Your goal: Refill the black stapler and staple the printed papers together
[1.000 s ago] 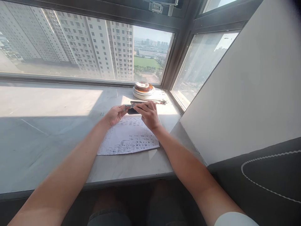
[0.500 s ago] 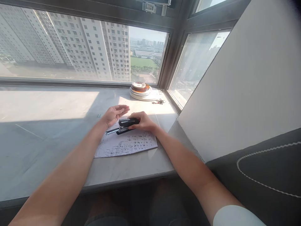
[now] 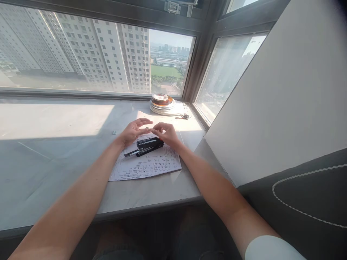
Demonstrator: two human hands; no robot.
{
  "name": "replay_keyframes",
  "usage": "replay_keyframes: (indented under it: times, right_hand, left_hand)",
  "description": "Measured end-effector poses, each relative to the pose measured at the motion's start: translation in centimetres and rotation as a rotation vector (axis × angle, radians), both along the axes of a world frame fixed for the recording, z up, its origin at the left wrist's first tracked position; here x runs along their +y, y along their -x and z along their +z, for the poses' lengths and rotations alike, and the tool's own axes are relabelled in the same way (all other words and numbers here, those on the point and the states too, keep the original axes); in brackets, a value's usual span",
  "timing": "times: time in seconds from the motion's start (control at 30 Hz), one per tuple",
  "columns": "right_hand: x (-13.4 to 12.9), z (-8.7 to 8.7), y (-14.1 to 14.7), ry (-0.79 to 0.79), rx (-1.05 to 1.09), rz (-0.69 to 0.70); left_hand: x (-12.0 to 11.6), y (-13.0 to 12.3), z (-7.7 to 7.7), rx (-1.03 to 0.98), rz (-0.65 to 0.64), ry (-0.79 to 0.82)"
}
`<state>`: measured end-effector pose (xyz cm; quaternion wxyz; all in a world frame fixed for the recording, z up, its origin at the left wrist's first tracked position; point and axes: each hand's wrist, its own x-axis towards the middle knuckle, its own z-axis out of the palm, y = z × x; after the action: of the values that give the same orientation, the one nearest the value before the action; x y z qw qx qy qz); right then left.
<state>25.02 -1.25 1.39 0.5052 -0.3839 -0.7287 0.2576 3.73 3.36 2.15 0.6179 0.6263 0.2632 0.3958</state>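
Note:
A black stapler (image 3: 149, 145) lies on the written paper sheets (image 3: 151, 167), with its staple tray pulled out toward the left. Just above it, my left hand (image 3: 133, 132) pinches a tiny metallic piece (image 3: 146, 128), perhaps a strip of staples, between thumb and fingers. My right hand (image 3: 165, 133) is closed, its fingertips meeting near the same small piece; whether it grips the piece too is too small to tell. No hand is wrapped round the stapler now.
Stacked plates (image 3: 162, 104) stand at the back near the window corner, with a small dark tangled item (image 3: 183, 116) in front. A small pale piece (image 3: 114, 133) lies left of my hands. The sill's front edge (image 3: 151, 210) runs below the paper.
My right hand has let go of the stapler and moved up to my left fingertips. The stapler now rests on the paper, and the small piece has come into view.

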Motion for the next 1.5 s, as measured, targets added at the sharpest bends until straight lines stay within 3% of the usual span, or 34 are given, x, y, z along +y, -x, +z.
replay_keyframes:
  times: [0.1,0.37,0.67,1.03,1.33,1.5]
  right_hand:
    - [0.4,-0.2,0.2,-0.006,-0.015,-0.003]
    - [0.8,-0.4,0.4,0.099,-0.008,0.191]
    - [0.8,-0.2,0.4,0.168,0.004,0.223]
    - [0.8,-0.2,0.3,0.175,0.058,0.184]
    - [0.9,-0.2,0.3,0.141,0.098,0.135]
    - [1.6,-0.2,-1.3,0.119,0.157,-0.02]
  left_hand:
    - [-0.3,-0.2,0.2,0.03,0.009,-0.056]
    - [-1.0,-0.6,0.9,-0.017,-0.029,-0.123]
    - [-1.1,-0.5,0.9,0.008,-0.041,-0.144]
    - [-0.7,-0.7,0.3,0.019,-0.047,-0.17]
    - [-0.9,-0.7,0.5,0.003,-0.004,-0.084]
    - [-0.6,-0.3,0.5,-0.052,0.023,-0.02]
